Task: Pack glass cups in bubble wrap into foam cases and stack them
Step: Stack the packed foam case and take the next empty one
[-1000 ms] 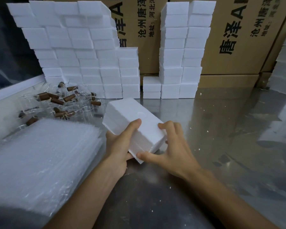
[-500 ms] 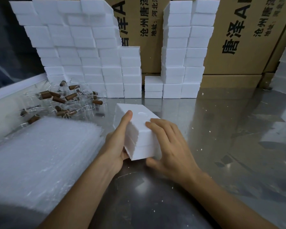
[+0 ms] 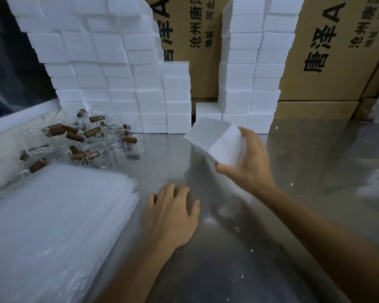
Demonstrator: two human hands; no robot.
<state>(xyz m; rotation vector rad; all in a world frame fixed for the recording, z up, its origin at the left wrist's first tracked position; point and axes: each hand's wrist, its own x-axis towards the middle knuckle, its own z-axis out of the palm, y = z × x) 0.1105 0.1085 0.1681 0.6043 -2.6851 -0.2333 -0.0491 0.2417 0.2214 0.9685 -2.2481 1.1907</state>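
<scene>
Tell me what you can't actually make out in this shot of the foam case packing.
- Foam case, head view: closed and partly covered by the right hand, so its contents are hidden.
- Glass cups: clear and piled together, so no count.
- Bubble wrap stack: cut off by the left and bottom edges.
- Foam stacks: tops cut off by the upper edge.
- Left hand: seen from behind; touching the table or not is unclear.

Steel table (image 3: 304,171) with foam cases (image 3: 109,84), glass cups (image 3: 79,136)
</scene>
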